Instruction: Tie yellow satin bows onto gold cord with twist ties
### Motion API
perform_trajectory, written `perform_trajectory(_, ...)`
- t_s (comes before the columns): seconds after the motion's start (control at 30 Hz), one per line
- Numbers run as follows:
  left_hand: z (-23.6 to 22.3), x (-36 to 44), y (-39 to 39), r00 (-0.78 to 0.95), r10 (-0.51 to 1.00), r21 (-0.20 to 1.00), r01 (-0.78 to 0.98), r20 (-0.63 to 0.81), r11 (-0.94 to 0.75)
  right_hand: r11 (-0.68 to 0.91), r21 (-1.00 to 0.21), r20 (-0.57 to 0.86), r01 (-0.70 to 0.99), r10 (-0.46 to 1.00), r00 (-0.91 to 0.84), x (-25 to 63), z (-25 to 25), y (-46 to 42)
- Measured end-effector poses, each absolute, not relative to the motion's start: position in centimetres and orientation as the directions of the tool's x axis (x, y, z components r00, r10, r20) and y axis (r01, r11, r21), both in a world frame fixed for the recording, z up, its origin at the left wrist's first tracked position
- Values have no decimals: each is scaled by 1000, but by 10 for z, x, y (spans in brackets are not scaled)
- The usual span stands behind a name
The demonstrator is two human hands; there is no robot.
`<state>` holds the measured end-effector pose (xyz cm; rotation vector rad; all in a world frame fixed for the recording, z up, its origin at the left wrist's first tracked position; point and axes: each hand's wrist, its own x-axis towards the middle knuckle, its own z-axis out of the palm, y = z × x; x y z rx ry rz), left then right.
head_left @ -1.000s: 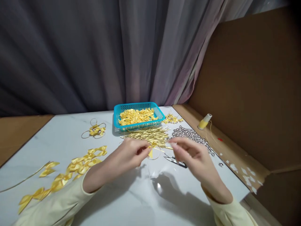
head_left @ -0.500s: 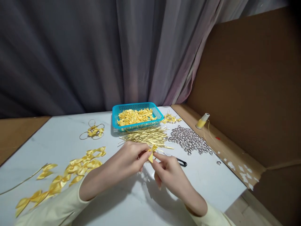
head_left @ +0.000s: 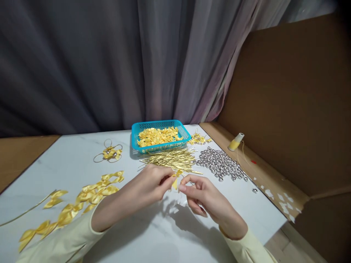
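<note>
Above the middle of the table, my left hand (head_left: pixel 153 182) is closed, with thumb and forefinger pinching a small yellow ribbon bow (head_left: pixel 177 175). The bow's tail hangs down between my hands. Close on its right, my right hand (head_left: pixel 203 193) has thumb and forefinger pressed together at the bow's edge, its other fingers curled. What lies in that pinch is too small to make out. A thin curved wire shows beside the bow. Just beyond my hands lies a pile of gold wire strips (head_left: pixel 172 159).
A blue basket (head_left: pixel 134 138) holds yellow bows. Silver beads (head_left: pixel 219 162) are heaped to the right. Loose bows (head_left: pixel 93 193) lie at left, below a wired bow cluster (head_left: pixel 112 152); another cluster (head_left: pixel 199 138) is by the basket. A thread spool (head_left: pixel 236 141) stands near the cardboard wall (head_left: pixel 296 102).
My right hand has drawn slightly back to the right and turned, its thumb and forefinger now pinched together. It now covers the black-handled tool. My left hand still holds the bow.
</note>
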<state>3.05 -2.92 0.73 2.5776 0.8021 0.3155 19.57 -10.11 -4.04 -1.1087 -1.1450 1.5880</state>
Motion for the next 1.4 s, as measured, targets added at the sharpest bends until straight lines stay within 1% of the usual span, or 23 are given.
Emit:
perform_trajectory(0.1, 2, 30, -27, 824, 556, 414, 471, 109, -779, -153, -985, -132, -78, 966, -222, 200, -36, -105)
perform_trajectory(0.17, -2, 29, -27, 844, 523, 384, 448, 117, -807, -64, -997, -69, 30, 981, -181, 204, -30, -107)
perform_trajectory(0.27, -5, 27, -27, 871, 483, 375, 419, 91, -827, 142, -957, 113, 252, 986, -125, 211, -18, -106)
perform_trajectory(0.33, -5, 27, -27, 879, 472, 382, 415, 65, -826, 241, -914, 208, 326, 969, -133, 215, -11, -103)
perform_trajectory(0.37, -5, 26, -28, 881, 469, 384, 416, 53, -824, 248, -915, 211, 318, 966, -146, 216, -8, -101)
perform_trajectory(0.4, -4, 26, -28, 883, 468, 386, 417, 42, -823, 225, -933, 184, 281, 969, -163, 217, -6, -98)
perform_trajectory(0.47, -3, 24, -28, 882, 470, 390, 426, 21, -816, 124, -980, 91, 157, 975, -202, 217, -5, -93)
perform_trajectory(0.53, -2, 23, -27, 882, 471, 398, 433, -1, -809, 20, -1000, 19, 2, 970, -244, 215, -7, -87)
perform_trajectory(0.63, -2, 22, -27, 884, 468, 403, 432, -10, -807, -66, -975, 1, -214, 954, -300, 213, -13, -80)
perform_trajectory(0.7, -2, 22, -27, 885, 465, 405, 429, -9, -808, -109, -952, -12, -285, 946, -323, 214, -14, -78)
perform_trajectory(0.77, -1, 22, -28, 886, 464, 415, 428, -17, -803, -116, -961, -32, -252, 949, -314, 217, -13, -78)
perform_trajectory(0.87, 0, 22, -29, 891, 452, 441, 425, -50, -790, -57, -996, -35, -70, 959, -281, 223, -8, -79)
perform_trajectory(0.97, 1, 22, -29, 892, 446, 454, 428, -73, -782, 13, -998, -9, 68, 951, -311, 226, -2, -81)
perform_trajectory(1.03, 1, 22, -28, 895, 440, 454, 424, -75, -784, 51, -996, 25, 73, 948, -316, 227, -1, -83)
perform_trajectory(1.13, 2, 22, -29, 901, 427, 459, 412, -78, -787, 69, -997, 72, -20, 939, -338, 228, -4, -84)
perform_trajectory(1.2, 3, 22, -29, 904, 419, 462, 409, -87, -787, 53, -997, 72, -62, 926, -371, 229, -8, -84)
perform_trajectory(1.23, 4, 22, -30, 905, 415, 463, 408, -93, -787, 39, -998, 52, -43, 924, -378, 230, -9, -84)
perform_trajectory(1.27, 4, 22, -30, 906, 413, 464, 408, -98, -786, 25, -1000, 19, 13, 927, -373, 230, -11, -84)
perform_trajectory(1.33, 5, 21, -31, 905, 412, 473, 410, -106, -779, 18, -981, -46, 191, 945, -324, 231, -14, -84)
perform_trajectory(1.4, 4, 21, -31, 905, 413, 487, 407, -101, -772, 54, -939, -45, 338, 959, -279, 232, -17, -85)
